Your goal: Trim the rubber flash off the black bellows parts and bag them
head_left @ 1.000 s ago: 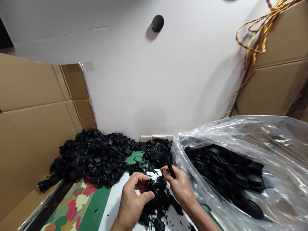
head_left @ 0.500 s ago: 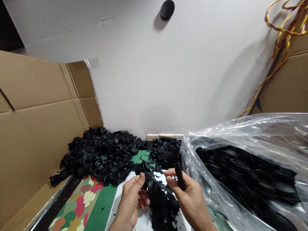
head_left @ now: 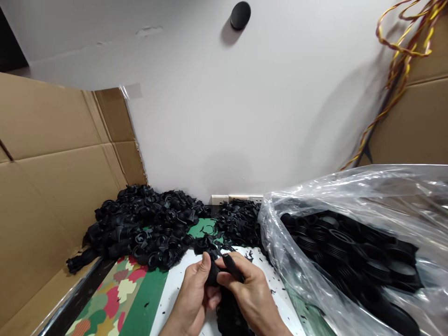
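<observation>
My left hand [head_left: 194,294] is closed around a small black ribbed rubber part [head_left: 212,274], thumb up along its side. My right hand [head_left: 250,291] grips a slim black tool [head_left: 233,267] and presses it against that part, so both hands meet over the white board [head_left: 168,298]. Black rubber scraps [head_left: 229,315] lie heaped under my hands. A large pile of the same black ribbed parts [head_left: 147,226] sits behind on the left.
A clear plastic bag [head_left: 353,233] full of black ribbed parts fills the right side. Cardboard walls [head_left: 52,163] stand at left, and more cardboard [head_left: 413,121] at the far right. Yellow-red twisted cable [head_left: 402,51] hangs at upper right. A camouflage-patterned mat [head_left: 112,298] lies at lower left.
My hands have come together: the right hand with the tool moved left onto the part held by the left hand. The view shifted slightly.
</observation>
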The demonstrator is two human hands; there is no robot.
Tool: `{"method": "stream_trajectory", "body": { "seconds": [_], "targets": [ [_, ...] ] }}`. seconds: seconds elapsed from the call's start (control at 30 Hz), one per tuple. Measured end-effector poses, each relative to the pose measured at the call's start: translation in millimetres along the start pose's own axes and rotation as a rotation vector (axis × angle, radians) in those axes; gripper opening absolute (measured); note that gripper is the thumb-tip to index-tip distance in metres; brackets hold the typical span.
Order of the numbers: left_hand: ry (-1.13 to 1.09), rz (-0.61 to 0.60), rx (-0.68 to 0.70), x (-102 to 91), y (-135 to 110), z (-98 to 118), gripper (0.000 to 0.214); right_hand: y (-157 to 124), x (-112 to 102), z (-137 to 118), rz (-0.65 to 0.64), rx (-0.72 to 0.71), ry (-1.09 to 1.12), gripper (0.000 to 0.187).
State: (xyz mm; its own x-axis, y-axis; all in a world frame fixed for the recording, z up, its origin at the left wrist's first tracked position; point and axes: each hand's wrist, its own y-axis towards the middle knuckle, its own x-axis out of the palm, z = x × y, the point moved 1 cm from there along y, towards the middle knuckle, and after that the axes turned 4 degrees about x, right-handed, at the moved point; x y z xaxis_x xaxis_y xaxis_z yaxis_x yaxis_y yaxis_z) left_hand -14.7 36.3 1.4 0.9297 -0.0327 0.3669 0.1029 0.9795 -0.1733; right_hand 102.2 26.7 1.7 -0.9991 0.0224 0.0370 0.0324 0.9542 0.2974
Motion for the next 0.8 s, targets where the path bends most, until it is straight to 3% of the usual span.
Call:
{"method": "stream_trajectory", "body": {
  "seconds": [0.1, 0.23, 0.33, 0.47, 0.53, 0.6, 0.67, 0.8],
  "targets": [
    [0.069, -0.007, 0.000, -0.3, -3, 0, 0.054, 0, -1, 3, 0.018, 0.045, 0.059, 0.007],
    [0.191, -0.051, 0.062, -0.1, -5, 2, 0.050, 0, -7, 2, 0.084, 0.015, -0.106, 0.016],
    [0.146, -0.083, 0.054, 2.2, -4, 3, 0.046, 1, -6, 1, 0.085, 0.008, -0.184, 0.018],
    [0.043, -0.190, -0.033, 1.2, -6, 4, 0.046, 4, -3, 3, 0.043, 0.104, -0.174, 0.018],
    [0.029, -0.268, -0.065, -1.3, -11, 4, 0.046, 9, -10, 6, 0.115, 0.127, -0.208, 0.019],
    [0.035, -0.365, -0.095, -2.9, -17, 3, 0.047, 17, -24, 8, 0.301, 0.122, -0.289, 0.021],
    [0.027, -0.451, -0.113, -2.7, -21, 3, 0.046, 22, -38, 10, 0.390, 0.128, -0.317, 0.022],
    [-0.097, -0.374, -0.042, -1.8, -17, 5, 0.041, 23, -42, 12, 0.298, 0.078, -0.338, 0.018]
  ]
}}
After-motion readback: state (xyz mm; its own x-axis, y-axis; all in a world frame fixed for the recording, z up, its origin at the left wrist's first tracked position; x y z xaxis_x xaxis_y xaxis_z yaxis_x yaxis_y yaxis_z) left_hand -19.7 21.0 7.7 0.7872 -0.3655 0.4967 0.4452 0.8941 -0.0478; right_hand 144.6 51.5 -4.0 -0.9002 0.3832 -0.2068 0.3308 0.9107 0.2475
